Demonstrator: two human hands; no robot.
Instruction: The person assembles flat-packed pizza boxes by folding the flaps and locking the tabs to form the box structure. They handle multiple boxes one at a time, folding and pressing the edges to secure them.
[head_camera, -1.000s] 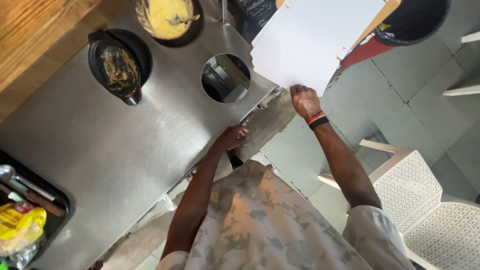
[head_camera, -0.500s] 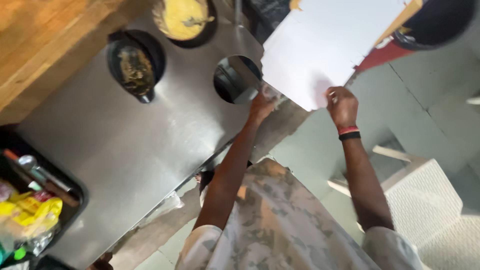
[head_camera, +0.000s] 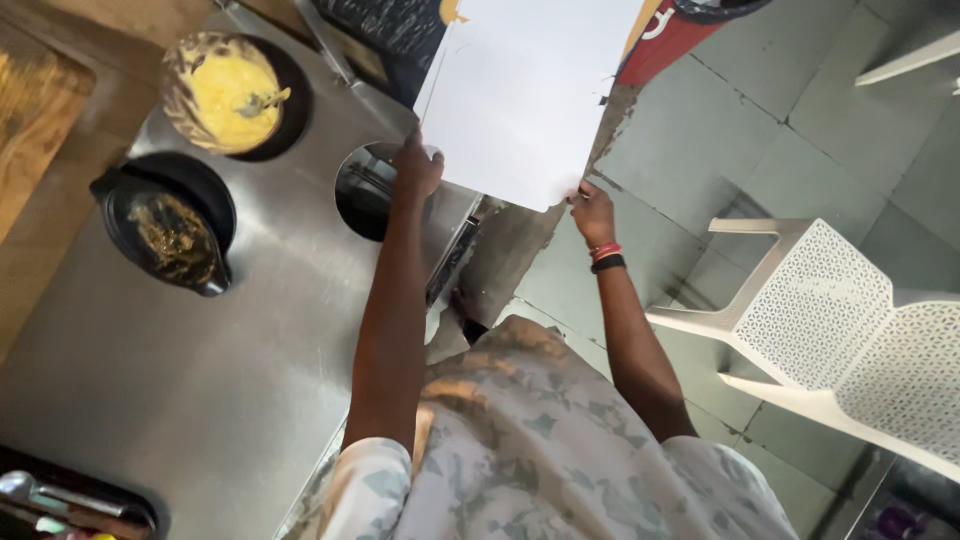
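A large white flat board (head_camera: 530, 90) stands off the edge of a steel counter (head_camera: 200, 370). My left hand (head_camera: 417, 168) grips the board's near left edge, just above a round hole in the counter (head_camera: 365, 190). My right hand (head_camera: 593, 213), with red and black bands on the wrist, pinches the board's lower right corner over the tiled floor. Both arms are stretched forward.
On the counter sit a black bowl of yellow batter (head_camera: 232, 92) and a black jug with dark contents (head_camera: 170, 235). A tray with utensils (head_camera: 60, 495) is at the lower left. A white perforated plastic chair (head_camera: 840, 320) stands on the right, on grey floor tiles.
My left hand rose from the counter edge and took the board's left edge. The right hand stays on the corner. The view shifted, bringing the board nearer the top.
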